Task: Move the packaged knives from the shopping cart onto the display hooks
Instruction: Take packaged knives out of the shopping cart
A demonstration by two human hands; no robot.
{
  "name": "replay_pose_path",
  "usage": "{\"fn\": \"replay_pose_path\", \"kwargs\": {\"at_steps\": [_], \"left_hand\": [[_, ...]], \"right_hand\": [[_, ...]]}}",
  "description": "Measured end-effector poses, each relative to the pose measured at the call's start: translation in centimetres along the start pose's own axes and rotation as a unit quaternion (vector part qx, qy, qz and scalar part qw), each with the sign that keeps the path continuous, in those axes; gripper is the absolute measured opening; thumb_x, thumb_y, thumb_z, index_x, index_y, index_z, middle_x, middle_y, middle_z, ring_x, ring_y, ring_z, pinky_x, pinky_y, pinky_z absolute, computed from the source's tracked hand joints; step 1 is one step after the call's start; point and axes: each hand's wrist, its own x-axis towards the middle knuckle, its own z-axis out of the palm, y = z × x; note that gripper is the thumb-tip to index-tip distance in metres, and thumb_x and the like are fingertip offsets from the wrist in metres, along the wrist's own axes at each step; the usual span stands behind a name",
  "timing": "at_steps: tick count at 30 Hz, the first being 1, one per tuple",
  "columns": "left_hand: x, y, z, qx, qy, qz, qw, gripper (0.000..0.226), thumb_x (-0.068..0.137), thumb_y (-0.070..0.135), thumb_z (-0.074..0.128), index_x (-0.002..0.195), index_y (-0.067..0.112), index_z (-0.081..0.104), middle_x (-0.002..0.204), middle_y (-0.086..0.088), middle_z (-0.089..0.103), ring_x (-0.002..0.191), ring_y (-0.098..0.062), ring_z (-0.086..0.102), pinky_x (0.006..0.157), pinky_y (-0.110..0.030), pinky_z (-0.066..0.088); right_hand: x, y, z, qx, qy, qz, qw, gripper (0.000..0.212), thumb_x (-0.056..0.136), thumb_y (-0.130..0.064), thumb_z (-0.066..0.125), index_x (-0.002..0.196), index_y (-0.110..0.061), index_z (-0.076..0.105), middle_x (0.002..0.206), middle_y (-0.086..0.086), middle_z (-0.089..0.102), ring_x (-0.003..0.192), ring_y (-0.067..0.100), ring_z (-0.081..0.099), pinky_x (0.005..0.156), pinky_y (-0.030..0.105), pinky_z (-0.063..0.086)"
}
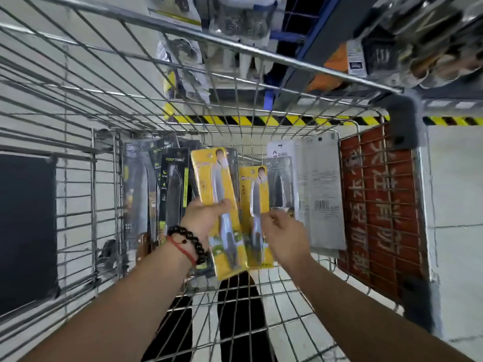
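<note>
- Pale floor tiles and a yellow-and-black hazard stripe show through the wire of the shopping cart; blurred hanging goods fill the far shelving at top — the display hooks are not clearly made out there.
- Inside the cart the packaged knives stand on end against the far wall: dark packs to the left, yellow ones in the middle, grey and clear packs to the right, next to a red sign panel.
- Left hand, beaded bracelet on the wrist, grips one yellow knife pack round its middle, thumb across the front, the pack tilted with its top leaning left and raised above the others.
- Right hand reaches in from the near side, fingers curled at the edge of a second yellow pack; motion blur makes it hard to say whether it has a firm pinch on it or only touches it.
- Both forearms run over the near rim into the basket, the hands close together but not touching.
- Risks, as I judge them: the second pack could slip from a shallow fingertip hold and fall flat — or catch a corner in the wire mesh as it is lifted.
- The raised pack, held at mid-length, could swing and knock its neighbours over.
- Hang holes sit at the far ends of the packs, so a regrip will likely be needed before hooking.
</note>
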Motion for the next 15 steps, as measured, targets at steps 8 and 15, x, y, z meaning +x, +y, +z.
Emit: {"fn": "replay_pose_path", "kwargs": {"at_steps": [8,15], "left_hand": [[-1.2,-1.3,-0.3,-0.016,0.036,-0.008,0.999,0.082,0.087,0.007,0.061,0.153,0.013,0.013,0.158,-0.01,0.019,0.143,-0.03,0.022,0.113,-0.055,0.017],[-0.8,-2.6,-1.3,-0.034,0.045,0.042,0.998,0.086,0.08,0.003,0.057,0.153,0.017,0.013,0.145,-0.006,0.039,0.136,-0.035,0.034,0.11,-0.056,0.031]], "right_hand": [[2.2,1.5,3.4,-0.205,-0.049,0.023,0.977,0.06,0.089,-0.034,0.058,0.139,-0.011,0.033,0.118,0.014,0.063,0.101,0.033,0.064,0.081,0.041,0.052],[2.5,0.5,7.2,-0.268,0.001,0.052,0.962,0.082,0.082,-0.013,0.071,0.143,-0.013,0.017,0.147,0.015,0.016,0.105,0.035,0.059,0.065,0.038,0.046]]}}
